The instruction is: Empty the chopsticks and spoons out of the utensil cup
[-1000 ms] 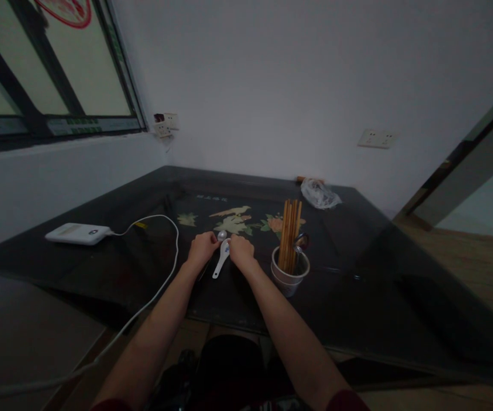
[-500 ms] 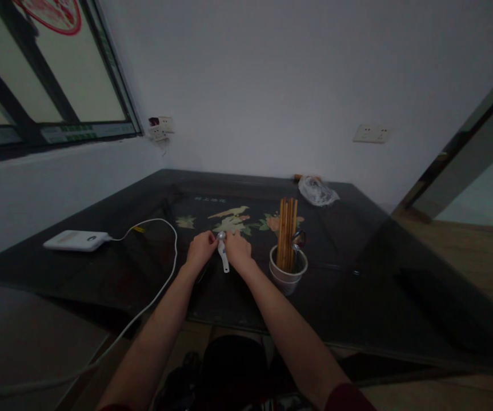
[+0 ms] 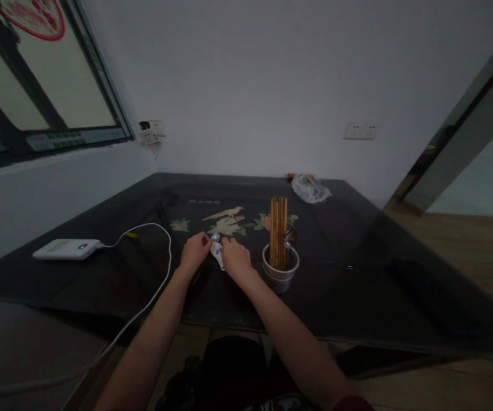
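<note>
Two hands: through the head camera I see the left hand (image 3: 195, 252) and the right hand (image 3: 236, 260) close together over the dark table (image 3: 332, 245).
Left grip: narrow, thumb and fingertips pinched, as far as I can judge in this dim light, on a metal spoon (image 3: 215, 237) whose round bowl shows just beyond them.
Right grip: narrow too, the fingers closed on the right edge of a white spoon (image 3: 217, 253).
White spoon: between the hands, its blue-marked wide part just beside the metal spoon, its handle slanting toward the wearer and to the right; a second ago it slants left, with more of the handle in sight.
Cup (image 3: 280, 282): upright beside the right forearm as before, holding chopsticks (image 3: 277, 231) and a shiny round-headed utensil (image 3: 289, 237).
Power bank (image 3: 67, 249): flat at the left, its white cable (image 3: 170, 251) looping off, unmoved on the table.
Plastic bag (image 3: 309, 190): near the wall, also unmoved.
View: I get everything farther left than in the earlier frames, so the camera turns slightly right.
</note>
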`<action>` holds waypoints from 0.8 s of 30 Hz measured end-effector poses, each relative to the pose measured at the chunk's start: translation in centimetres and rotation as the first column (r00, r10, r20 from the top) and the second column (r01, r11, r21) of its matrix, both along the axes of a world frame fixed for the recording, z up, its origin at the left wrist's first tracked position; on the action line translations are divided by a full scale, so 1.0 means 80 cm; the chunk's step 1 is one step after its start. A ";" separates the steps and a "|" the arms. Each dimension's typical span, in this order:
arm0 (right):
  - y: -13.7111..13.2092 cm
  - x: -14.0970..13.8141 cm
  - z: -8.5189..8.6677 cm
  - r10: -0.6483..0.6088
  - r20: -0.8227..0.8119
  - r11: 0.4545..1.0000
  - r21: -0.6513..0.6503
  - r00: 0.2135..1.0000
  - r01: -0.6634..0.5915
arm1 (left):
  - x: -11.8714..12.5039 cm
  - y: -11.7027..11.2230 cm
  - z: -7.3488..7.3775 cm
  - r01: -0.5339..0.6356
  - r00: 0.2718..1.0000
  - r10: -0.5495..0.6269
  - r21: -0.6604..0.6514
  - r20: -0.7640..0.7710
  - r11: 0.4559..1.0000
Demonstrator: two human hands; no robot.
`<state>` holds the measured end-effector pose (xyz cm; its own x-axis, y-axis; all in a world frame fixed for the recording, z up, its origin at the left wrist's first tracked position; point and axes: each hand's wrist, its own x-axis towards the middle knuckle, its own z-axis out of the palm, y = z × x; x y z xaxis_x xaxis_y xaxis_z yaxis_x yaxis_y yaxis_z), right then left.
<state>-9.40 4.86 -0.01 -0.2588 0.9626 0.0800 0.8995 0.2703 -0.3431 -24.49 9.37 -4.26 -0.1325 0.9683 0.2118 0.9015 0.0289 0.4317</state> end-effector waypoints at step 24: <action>-0.120 0.212 0.033 0.037 -0.665 0.882 0.373 0.746 0.289 | 0.103 -0.079 0.084 0.357 0.890 -0.421 0.307 0.174 0.882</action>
